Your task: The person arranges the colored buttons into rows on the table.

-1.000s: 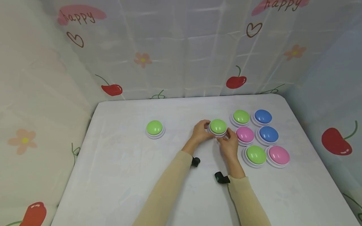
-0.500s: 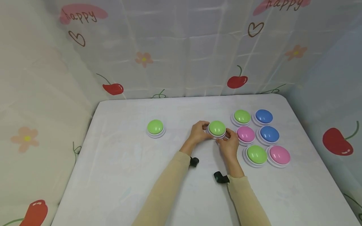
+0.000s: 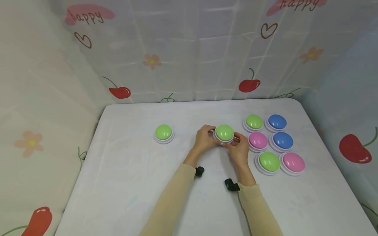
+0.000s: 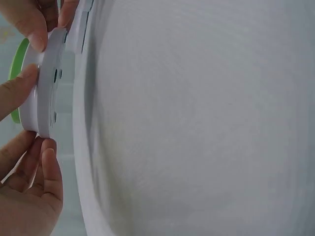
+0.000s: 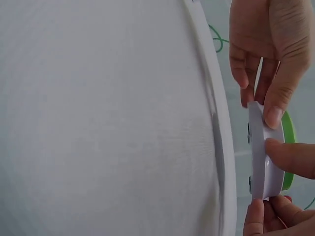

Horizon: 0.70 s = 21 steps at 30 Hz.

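Between both hands is a round push button (image 3: pixel 224 132) with a green dome and a white base. My left hand (image 3: pixel 204 139) grips its left side, thumb along the near rim. On the right side my right hand (image 3: pixel 240 149) pinches the same base with thumb and fingers. Both wrist views show the white base (image 4: pixel 43 83) raised off the table, with small dark slots on its underside. Another green push button (image 3: pixel 163 132) stands alone to the left. Just right of my right hand is a pink push button (image 3: pixel 258 141).
At the right are more buttons: a back green one (image 3: pixel 254 121), two blue ones (image 3: pixel 277 122), a front green one (image 3: pixel 269 161) and a front pink one (image 3: pixel 293 162). The white tabletop (image 3: pixel 118 183) meets a printed curtain (image 3: pixel 195 52) behind.
Held by both hands, the green push button has shifted slightly left, away from the pink one. The other buttons keep their places on the table; the head view has turned a little.
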### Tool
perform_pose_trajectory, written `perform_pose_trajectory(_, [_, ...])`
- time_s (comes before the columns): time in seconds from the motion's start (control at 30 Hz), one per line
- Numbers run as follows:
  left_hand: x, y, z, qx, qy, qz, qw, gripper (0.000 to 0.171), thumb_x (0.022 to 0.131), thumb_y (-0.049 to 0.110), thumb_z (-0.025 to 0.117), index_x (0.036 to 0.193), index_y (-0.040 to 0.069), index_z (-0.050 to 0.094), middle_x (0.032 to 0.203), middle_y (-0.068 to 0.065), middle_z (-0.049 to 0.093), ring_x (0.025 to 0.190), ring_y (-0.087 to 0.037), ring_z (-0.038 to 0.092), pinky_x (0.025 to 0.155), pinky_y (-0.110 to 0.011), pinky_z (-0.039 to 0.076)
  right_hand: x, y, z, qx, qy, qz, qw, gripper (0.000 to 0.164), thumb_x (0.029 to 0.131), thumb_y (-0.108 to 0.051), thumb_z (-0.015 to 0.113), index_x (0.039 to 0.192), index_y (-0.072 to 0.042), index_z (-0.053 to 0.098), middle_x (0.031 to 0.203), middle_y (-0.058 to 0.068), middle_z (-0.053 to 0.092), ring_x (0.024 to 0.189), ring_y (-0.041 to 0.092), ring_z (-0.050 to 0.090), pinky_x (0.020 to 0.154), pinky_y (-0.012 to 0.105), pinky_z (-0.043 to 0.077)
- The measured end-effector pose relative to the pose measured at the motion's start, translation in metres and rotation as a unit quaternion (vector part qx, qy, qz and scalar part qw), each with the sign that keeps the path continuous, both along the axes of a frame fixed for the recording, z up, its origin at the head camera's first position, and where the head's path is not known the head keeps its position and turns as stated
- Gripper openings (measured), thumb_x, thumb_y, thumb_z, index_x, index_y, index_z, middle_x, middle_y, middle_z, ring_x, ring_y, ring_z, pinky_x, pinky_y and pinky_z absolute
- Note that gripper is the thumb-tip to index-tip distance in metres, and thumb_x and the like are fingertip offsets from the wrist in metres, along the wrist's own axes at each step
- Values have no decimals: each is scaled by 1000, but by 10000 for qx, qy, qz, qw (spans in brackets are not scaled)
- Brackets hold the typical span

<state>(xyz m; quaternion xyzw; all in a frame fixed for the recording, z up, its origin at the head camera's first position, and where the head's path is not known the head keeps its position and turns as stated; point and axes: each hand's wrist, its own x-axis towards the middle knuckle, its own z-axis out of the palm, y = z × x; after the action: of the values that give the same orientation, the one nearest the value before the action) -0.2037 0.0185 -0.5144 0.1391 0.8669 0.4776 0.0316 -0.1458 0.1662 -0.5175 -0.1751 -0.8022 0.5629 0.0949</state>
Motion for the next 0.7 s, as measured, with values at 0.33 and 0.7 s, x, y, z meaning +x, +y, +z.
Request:
perform_pose_trajectory(0.33, [14, -26, 12, 144, 360, 826, 9958, 59, 67, 13, 89, 120, 1, 66, 116, -11, 65, 104, -24, 64, 89, -33, 55, -8, -23, 15, -141, 153, 615, 9979, 67, 72, 7, 79, 133, 8, 50, 134, 23, 47, 119, 36, 52, 104, 41, 49])
perform_pose_trajectory(0.7, [22, -52, 14, 402, 573, 1811, 9810, 56, 65, 7, 88, 116, -1, 67, 116, -15, 66, 104, -28, 63, 89, -41, 53, -28, -56, 22, 9, 211, 1310, 9912, 64, 74, 6, 79, 132, 8, 51, 133, 24, 47, 122, 38, 53, 103, 41, 50])
